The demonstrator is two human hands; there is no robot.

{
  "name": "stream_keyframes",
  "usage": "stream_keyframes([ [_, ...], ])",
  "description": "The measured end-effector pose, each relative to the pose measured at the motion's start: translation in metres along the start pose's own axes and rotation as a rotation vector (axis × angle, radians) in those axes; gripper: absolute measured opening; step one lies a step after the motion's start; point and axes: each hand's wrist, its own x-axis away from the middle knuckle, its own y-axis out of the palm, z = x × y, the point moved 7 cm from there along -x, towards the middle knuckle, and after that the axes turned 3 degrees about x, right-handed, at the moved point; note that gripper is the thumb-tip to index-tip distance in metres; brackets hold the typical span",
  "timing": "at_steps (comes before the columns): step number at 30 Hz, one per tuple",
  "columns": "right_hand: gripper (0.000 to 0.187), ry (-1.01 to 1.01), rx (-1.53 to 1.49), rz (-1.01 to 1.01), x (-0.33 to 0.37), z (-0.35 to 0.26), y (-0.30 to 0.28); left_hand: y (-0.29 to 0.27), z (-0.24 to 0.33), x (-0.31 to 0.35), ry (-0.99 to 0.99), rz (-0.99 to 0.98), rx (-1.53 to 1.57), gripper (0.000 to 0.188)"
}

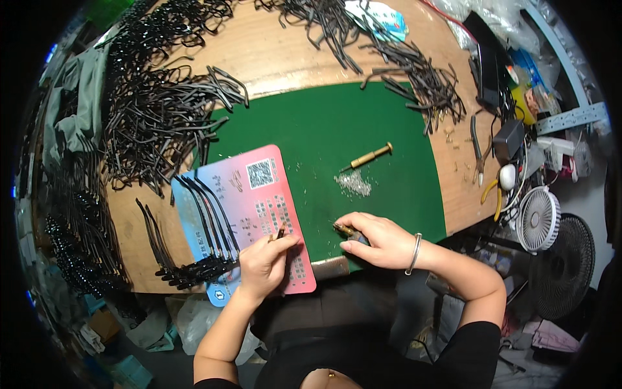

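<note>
A: Left hand (264,264) now, fingers (285,245) pinched round one small dark-and-gold piece (280,231)!
B: Where's that?
A: Over the right edge of one pink-and-blue sheet (223,170), by the worktop's (463,206) near edge.
B: And the right hand (382,242)?
A: Fingers gripping one dark-and-brass object (350,232), kind unclear, above one green mat (402,188).
B: Beyond it, one heap of tiny clear bits (354,184), one brass screwdriver (369,157) just behind.
A: Two fans, one white (538,219), one black (567,266), past the worktop's right edge!
</note>
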Motion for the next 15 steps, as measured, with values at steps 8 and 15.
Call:
stream_keyframes([
  [8, 0.024, 0.135, 0.02, -0.157, -0.038, -0.024, -0.042, 0.008, -0.023, 0.005, -0.447, -0.107, 1.026, 0.05],
  [15, 0.024, 0.068, 0.874, 0.454, -0.274, -0.056, -0.198, 0.007, -0.023, -0.001, -0.262, -0.096, 1.278, 0.063],
])
